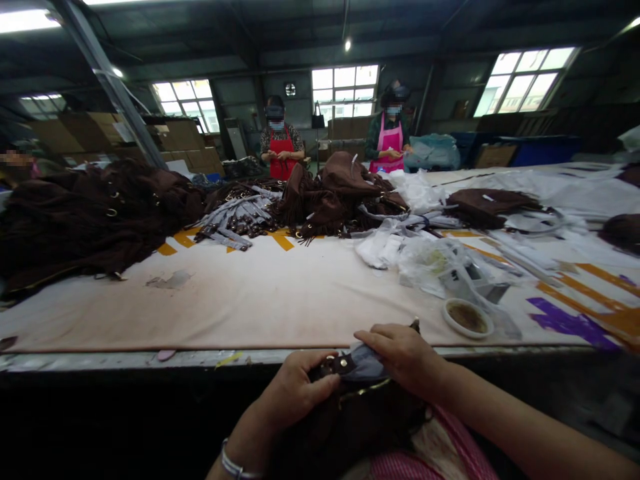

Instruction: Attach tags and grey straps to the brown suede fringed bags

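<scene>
A dark brown bag [360,427] with a gold zipper edge lies in my lap, below the table's front edge. My left hand [305,387] pinches a brown strap end [343,363] with metal studs between thumb and fingers, at the bag's left side. A greyish wrapped strap [367,363] runs from that end toward the right. My right hand [400,353] is closed over this wrapped part, its fingers pointing left. What lies under the right palm is hidden.
Brown bags are heaped on the table [260,293] at the left [90,213] and middle [345,187]. Wrapped straps [240,217] lie between. A round dish [467,318] and clear plastic [430,260] are on the right. Two people in aprons [281,150] [391,143] stand beyond.
</scene>
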The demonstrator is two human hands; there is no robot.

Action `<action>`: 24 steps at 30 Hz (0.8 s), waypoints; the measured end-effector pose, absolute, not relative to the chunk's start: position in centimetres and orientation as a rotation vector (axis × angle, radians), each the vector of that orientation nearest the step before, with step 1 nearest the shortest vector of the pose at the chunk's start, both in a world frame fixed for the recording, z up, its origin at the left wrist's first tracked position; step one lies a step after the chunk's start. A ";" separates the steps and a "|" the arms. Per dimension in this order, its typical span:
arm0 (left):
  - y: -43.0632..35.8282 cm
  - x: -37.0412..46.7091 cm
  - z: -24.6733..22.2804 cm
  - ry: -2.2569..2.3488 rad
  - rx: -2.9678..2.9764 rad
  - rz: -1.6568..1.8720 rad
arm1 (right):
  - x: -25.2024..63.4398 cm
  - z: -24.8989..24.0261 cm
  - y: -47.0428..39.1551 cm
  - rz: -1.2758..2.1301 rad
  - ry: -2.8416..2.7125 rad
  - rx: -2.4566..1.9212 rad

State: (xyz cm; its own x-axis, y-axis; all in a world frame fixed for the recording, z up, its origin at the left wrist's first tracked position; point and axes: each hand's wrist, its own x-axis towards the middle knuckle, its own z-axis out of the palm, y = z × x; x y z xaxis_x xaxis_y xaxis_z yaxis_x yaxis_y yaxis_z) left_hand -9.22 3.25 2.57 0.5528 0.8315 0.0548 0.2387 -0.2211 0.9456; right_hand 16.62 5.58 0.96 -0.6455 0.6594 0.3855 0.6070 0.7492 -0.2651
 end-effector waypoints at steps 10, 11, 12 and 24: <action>2.9 -9.4 4.0 0.961 1.895 0.631 | 15.7 3.0 7.0 -0.014 -2.438 -0.858; 3.0 -9.0 4.3 1.030 1.977 0.679 | 15.5 3.3 7.0 -0.021 -2.426 -0.850; 3.1 -8.5 4.6 1.102 2.042 0.729 | 15.2 3.6 7.1 -0.031 -2.416 -0.839; 5.3 -8.8 6.1 1.157 1.172 1.597 | 12.9 0.6 6.4 1.010 -1.783 -1.287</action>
State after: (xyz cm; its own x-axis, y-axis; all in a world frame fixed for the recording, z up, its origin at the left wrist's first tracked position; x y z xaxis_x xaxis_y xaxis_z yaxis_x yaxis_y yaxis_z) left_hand -8.84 5.25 6.14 -0.2283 0.9500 0.2132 -0.0932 -0.2393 0.9665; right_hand 12.85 6.37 0.58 -0.2559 0.9617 0.0979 0.4103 0.1998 -0.8898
